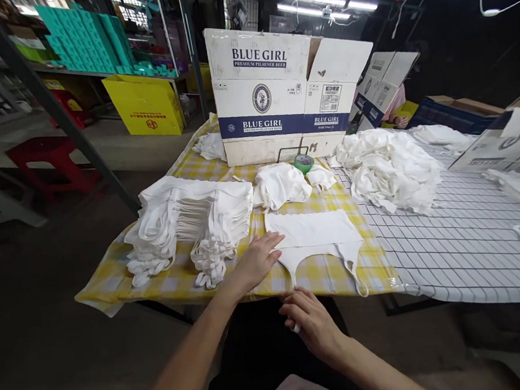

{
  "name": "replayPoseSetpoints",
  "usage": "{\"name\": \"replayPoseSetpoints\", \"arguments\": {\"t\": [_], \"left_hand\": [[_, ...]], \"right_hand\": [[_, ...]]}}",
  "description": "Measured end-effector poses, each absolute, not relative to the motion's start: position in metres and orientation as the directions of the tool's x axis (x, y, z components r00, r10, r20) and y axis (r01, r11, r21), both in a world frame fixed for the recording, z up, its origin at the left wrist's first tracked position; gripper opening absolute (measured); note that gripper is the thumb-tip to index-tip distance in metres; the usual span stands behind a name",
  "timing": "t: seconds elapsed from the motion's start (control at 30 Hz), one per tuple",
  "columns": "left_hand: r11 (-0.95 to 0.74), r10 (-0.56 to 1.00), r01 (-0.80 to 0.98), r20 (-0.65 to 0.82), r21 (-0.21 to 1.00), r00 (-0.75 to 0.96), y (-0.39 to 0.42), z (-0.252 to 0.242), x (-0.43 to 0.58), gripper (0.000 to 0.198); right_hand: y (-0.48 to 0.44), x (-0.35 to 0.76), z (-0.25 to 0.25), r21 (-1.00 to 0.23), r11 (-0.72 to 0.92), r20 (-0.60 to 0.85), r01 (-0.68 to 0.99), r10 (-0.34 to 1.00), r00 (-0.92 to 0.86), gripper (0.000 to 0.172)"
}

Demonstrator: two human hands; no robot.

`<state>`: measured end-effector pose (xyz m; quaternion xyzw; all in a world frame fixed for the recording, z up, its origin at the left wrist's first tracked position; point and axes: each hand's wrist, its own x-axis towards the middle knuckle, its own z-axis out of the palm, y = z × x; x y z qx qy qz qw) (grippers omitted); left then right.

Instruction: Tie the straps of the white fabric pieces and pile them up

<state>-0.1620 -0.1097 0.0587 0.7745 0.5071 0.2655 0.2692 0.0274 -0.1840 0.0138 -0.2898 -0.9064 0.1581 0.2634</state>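
Note:
A white camisole point(313, 231) lies spread on the yellow checked tablecloth point(375, 263), its straps pointing toward me. My left hand point(256, 263) is open, fingers stretched out over the camisole's left edge. Below the table's front edge, the curled fingers of my right hand point(312, 322) close on the left strap, and a bit of white shows under them. The other strap hangs loose at the right. To the left of my hands stands a thick pile of stacked white camisoles point(199, 195), their straps bunched at the front.
Behind the camisole are crumpled white garments point(282, 185) and a green tape roll point(303, 164). A large white carton point(263, 119) stands at the back. A heap of white garments point(388, 168) sits right. Another person's hand point(400, 121) shows beyond it. A metal post point(62, 111) slants at left.

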Motion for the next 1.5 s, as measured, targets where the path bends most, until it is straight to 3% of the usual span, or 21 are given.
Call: {"name": "replayPoseSetpoints", "arguments": {"t": [0.1,0.17,0.3,0.4,0.47,0.53,0.63,0.73,0.83,0.9,0.97,1.07,1.2,1.4,1.5], "left_hand": [[-0.457,0.866,0.705,0.091,0.542,0.492,-0.075,0.030,-0.144,0.046],[-0.505,0.835,0.722,0.055,0.473,0.548,-0.065,0.013,-0.136,0.045],[-0.535,0.827,0.744,0.069,0.399,0.558,-0.063,-0.006,-0.137,0.043],[-0.547,0.821,0.744,0.070,0.384,0.567,-0.063,-0.008,-0.140,0.043],[-0.548,0.820,0.743,0.069,0.385,0.568,-0.061,-0.006,-0.141,0.044],[-0.545,0.818,0.739,0.060,0.396,0.571,-0.059,-0.004,-0.141,0.044],[-0.529,0.808,0.719,0.010,0.451,0.589,-0.055,0.002,-0.139,0.044],[-0.438,0.831,0.643,0.010,0.628,0.557,-0.058,0.016,-0.133,0.040],[-0.284,0.838,0.318,0.074,0.905,0.540,-0.070,0.037,-0.124,0.050],[-0.210,0.810,0.108,0.111,0.972,0.576,-0.077,0.051,-0.119,0.062],[-0.229,0.790,0.051,0.154,0.972,0.594,-0.081,0.061,-0.115,0.058],[-0.365,0.790,0.119,0.239,0.924,0.565,-0.080,0.064,-0.111,0.035],[-0.465,0.821,0.300,0.278,0.833,0.499,-0.075,0.054,-0.109,0.025],[-0.412,0.860,0.379,0.216,0.828,0.463,-0.073,0.048,-0.106,0.021],[-0.352,0.887,0.433,0.148,0.830,0.437,-0.073,0.045,-0.107,0.024]], "right_hand": [[-0.192,0.028,0.020,-0.371,0.846,0.363,0.383,0.512,-0.779,0.015],[-0.198,0.029,0.028,-0.392,0.854,0.347,0.343,0.483,-0.804,0.015],[-0.205,0.035,0.063,-0.646,0.735,0.310,0.206,0.499,-0.809,0.018],[-0.199,0.043,0.093,-0.918,0.387,0.235,0.081,0.698,-0.676,0.029],[-0.187,0.049,0.107,-0.995,0.088,0.096,-0.040,0.842,-0.531,0.034],[-0.168,0.053,0.112,-0.975,-0.153,-0.067,-0.163,0.895,-0.440,0.031],[-0.137,0.056,0.107,-0.880,-0.406,-0.271,-0.248,0.857,-0.438,0.029],[-0.118,0.056,0.096,-0.807,-0.543,-0.357,-0.232,0.761,-0.542,0.035],[-0.111,0.055,0.088,-0.796,-0.585,-0.382,-0.157,0.685,-0.620,0.041],[-0.110,0.055,0.085,-0.804,-0.582,-0.389,-0.119,0.667,-0.635,0.042],[-0.109,0.055,0.083,-0.802,-0.589,-0.400,-0.103,0.657,-0.639,0.042],[-0.106,0.057,0.082,-0.791,-0.604,-0.414,-0.102,0.650,-0.637,0.043],[-0.103,0.063,0.078,-0.770,-0.627,-0.422,-0.117,0.639,-0.643,0.044],[-0.099,0.071,0.068,-0.761,-0.637,-0.422,-0.119,0.627,-0.655,0.044],[-0.096,0.072,0.068,-0.818,-0.564,-0.395,-0.115,0.695,-0.600,0.036]]}}
